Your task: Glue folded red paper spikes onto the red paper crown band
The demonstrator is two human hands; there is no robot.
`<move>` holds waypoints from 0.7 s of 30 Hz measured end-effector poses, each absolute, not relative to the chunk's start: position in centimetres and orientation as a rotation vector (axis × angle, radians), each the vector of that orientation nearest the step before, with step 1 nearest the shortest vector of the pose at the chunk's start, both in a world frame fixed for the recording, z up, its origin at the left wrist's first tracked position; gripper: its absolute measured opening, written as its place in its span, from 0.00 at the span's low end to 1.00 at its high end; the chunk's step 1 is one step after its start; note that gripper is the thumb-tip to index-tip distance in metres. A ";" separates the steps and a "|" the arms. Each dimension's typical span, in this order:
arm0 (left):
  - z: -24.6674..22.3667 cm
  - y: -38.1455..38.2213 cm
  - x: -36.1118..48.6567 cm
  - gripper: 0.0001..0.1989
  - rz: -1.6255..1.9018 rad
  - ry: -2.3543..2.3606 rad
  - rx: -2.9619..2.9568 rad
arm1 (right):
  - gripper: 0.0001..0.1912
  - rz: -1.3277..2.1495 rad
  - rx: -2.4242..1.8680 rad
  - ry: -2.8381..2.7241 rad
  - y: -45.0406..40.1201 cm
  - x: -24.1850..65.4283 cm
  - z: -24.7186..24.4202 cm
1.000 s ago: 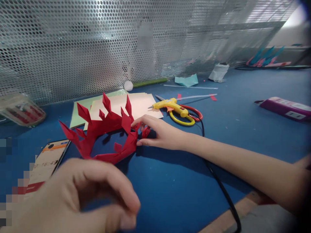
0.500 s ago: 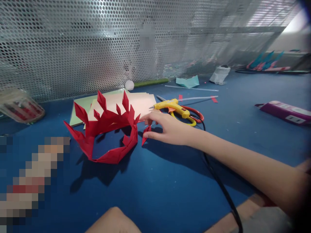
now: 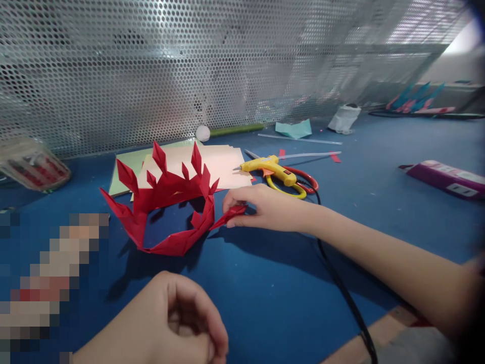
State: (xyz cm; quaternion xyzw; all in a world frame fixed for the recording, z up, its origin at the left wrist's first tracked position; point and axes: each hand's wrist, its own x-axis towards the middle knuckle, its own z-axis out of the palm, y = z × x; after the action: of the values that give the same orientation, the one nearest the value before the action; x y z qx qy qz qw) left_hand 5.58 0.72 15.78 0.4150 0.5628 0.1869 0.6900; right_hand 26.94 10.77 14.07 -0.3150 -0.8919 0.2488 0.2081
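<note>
A red folded-paper crown (image 3: 178,242) with several upright points stands on the blue table. Just right of it, my right hand (image 3: 261,205) pinches a small red folded-paper piece (image 3: 229,216) between thumb and fingers, its thin tip pointing toward the crown's side. My left hand (image 3: 182,323) is at the bottom of the view, in front of the crown, its fingers curled inward; whether they hold anything is hidden. A yellow glue gun (image 3: 269,167) lies behind my right hand, on top of scissors (image 3: 305,189) with yellow and red handles.
Sheets of paper (image 3: 227,162) lie behind the crown. A black cable (image 3: 341,283) runs under my right forearm to the front edge. A clear container (image 3: 38,167) is at left, a purple object (image 3: 447,177) at right. A perforated metal panel (image 3: 151,65) borders the back.
My right hand has picked up the small red piece and turned it more level. My left hand has risen further into view from the bottom edge.
</note>
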 end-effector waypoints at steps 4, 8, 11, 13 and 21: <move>15.9 1.3 6.0 0.08 0.565 1.247 0.863 | 0.09 0.780 -0.837 -2.388 10.3 26.9 14.4; 15.3 1.8 5.5 0.05 0.639 1.218 0.838 | 0.13 0.985 -0.797 -2.235 9.7 26.7 14.7; 15.0 1.9 5.0 0.05 0.691 1.215 0.801 | 0.15 1.186 -0.804 -2.139 9.4 26.6 14.9; 14.9 2.0 4.8 0.06 0.697 1.222 0.773 | 0.16 1.236 -0.838 -2.111 9.3 26.6 15.0; 14.2 2.6 4.2 0.05 0.707 1.239 0.761 | 0.14 1.523 -0.806 -2.079 9.0 26.0 14.7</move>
State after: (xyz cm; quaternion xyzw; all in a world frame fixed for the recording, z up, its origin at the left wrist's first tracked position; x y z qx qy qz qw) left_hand 4.16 2.56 14.20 0.3405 0.5542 0.3163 0.6906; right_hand 26.00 8.96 14.71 -0.2911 -0.7514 0.5503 0.2188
